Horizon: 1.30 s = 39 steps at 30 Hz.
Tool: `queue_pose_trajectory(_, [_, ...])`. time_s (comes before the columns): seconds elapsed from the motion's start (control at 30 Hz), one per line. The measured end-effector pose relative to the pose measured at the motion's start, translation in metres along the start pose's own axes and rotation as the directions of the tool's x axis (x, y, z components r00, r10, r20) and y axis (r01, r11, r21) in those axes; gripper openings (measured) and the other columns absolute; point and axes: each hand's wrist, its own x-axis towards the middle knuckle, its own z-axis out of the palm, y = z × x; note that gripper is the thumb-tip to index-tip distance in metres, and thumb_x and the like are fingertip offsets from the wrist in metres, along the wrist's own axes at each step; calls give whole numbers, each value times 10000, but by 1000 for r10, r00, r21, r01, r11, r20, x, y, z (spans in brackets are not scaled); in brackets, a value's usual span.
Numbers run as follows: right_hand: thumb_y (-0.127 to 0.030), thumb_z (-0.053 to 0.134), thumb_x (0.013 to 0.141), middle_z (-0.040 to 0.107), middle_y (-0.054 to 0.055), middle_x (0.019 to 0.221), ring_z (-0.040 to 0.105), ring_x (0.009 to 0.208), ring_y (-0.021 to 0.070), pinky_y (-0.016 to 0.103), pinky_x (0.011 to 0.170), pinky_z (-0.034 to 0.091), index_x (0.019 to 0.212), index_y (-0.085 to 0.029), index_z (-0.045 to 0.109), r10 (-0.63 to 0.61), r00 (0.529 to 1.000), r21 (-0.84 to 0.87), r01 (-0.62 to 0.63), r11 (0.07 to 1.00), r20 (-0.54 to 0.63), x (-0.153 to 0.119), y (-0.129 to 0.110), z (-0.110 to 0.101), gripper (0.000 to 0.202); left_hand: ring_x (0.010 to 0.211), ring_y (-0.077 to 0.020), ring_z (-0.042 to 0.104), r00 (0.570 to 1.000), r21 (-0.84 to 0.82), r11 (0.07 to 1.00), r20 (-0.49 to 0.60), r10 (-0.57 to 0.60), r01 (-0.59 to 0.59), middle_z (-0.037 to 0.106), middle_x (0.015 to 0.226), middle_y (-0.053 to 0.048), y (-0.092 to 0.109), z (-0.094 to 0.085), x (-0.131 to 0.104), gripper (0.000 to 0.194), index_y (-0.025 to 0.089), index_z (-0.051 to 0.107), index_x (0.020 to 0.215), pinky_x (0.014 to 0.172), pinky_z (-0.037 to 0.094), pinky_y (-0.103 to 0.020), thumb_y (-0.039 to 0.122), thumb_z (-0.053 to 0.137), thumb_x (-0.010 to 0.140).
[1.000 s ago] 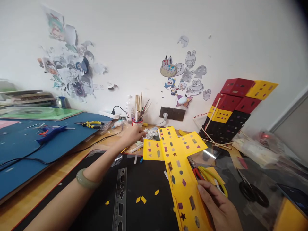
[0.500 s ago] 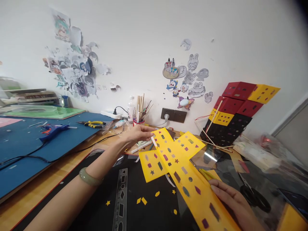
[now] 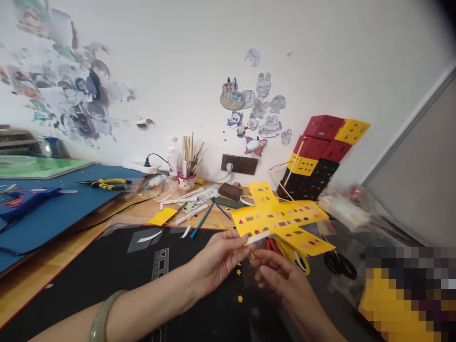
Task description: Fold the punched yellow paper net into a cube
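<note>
My left hand (image 3: 224,254) pinches the near left corner of a yellow cross-shaped card (image 3: 281,216) pierced with small shapes. A white strip (image 3: 259,237) lies along that edge, beside my fingertips. My right hand (image 3: 281,275) is just right of my left one, below the card, its fingers curled near the corner; whether something small is between them I cannot make out. Behind it, yellow-handled scissors or pliers (image 3: 302,262) lie partly under the card. Small yellow cutouts, among them a star (image 3: 239,272), rest on the black mat (image 3: 199,313).
A clear stencil ruler (image 3: 160,263) lies on the mat. Behind are a pen cup (image 3: 187,180), a teal pen (image 3: 202,221) and a yellow piece (image 3: 163,216). Stacked red, yellow and black boxes (image 3: 313,161) stand at right, black scissors (image 3: 340,264) nearer. Pliers (image 3: 110,184) lie left.
The yellow card has turned from lengthwise to crosswise. My right hand has left its long side and come close to my left hand at the corner. The view has shifted right.
</note>
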Motion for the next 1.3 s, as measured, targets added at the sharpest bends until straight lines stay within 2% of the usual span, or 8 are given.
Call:
queue_pose_trajectory(0.1, [-357,704,667,648,23,710,539,596,105,215,566,438,786,-164,690,-42,999,-4,42,999,-5,-3,-3,-2,227,700,-120,625,996,62,997,70,-50,46,635,830,-119,-14,3,-11,71,29,626,802,666,523,-159,-5,600,745])
queue_pose_trajectory(0.23, [-385,673,692,613,2,594,505,552,98,206,556,414,635,-146,653,-16,989,-36,11,999,-145,-5,-7,-8,247,690,-86,599,987,262,963,126,-96,61,630,877,-104,-16,4,-15,153,55,637,866,645,502,-138,110,673,728])
queue_pose_trajectory(0.33, [-374,678,683,607,-9,582,496,533,98,201,536,402,617,-152,639,17,983,-88,-34,996,-184,-7,-9,-10,234,629,-60,564,979,426,902,143,-144,70,621,804,-60,-12,6,-18,190,77,648,856,612,484,-139,196,693,715])
queue_pose_trajectory(0.53, [-398,660,681,572,-21,537,479,499,100,208,525,393,553,-167,592,20,978,-161,-55,985,-207,-11,-16,-12,273,599,-72,544,971,654,756,157,-181,35,623,652,-24,-7,11,-23,112,88,681,709,590,446,-156,184,706,658])
queue_pose_trajectory(0.73, [-416,658,664,540,-35,492,456,484,97,211,509,372,540,-166,574,13,969,-195,-63,979,-245,-14,-23,-7,292,577,-61,500,965,669,741,224,-138,-49,613,664,5,-7,12,-23,166,122,684,747,557,406,-157,252,725,651])
queue_pose_trajectory(1.07, [-390,659,674,567,-28,535,493,528,110,216,553,403,563,-175,597,73,971,-149,-108,983,-226,-16,-17,-8,250,595,-76,486,979,671,733,202,-33,-114,599,644,8,-17,15,-26,83,106,651,702,574,376,-169,172,604,683])
queue_pose_trajectory(1.2, [-431,662,665,579,-19,548,482,510,100,209,528,398,569,-164,602,-8,952,-141,-37,989,-305,-13,-16,-9,289,525,-75,438,987,736,669,156,-22,-102,531,546,29,-21,13,-25,42,110,570,589,522,340,-182,101,540,617])
queue_pose_trajectory(1.3, [-437,675,644,578,-9,524,482,486,105,219,505,398,544,-156,603,-96,938,-198,30,980,-332,-14,-19,-6,307,531,-90,467,986,723,689,147,-79,-52,527,549,25,-21,15,-25,69,124,546,604,538,373,-195,170,565,651])
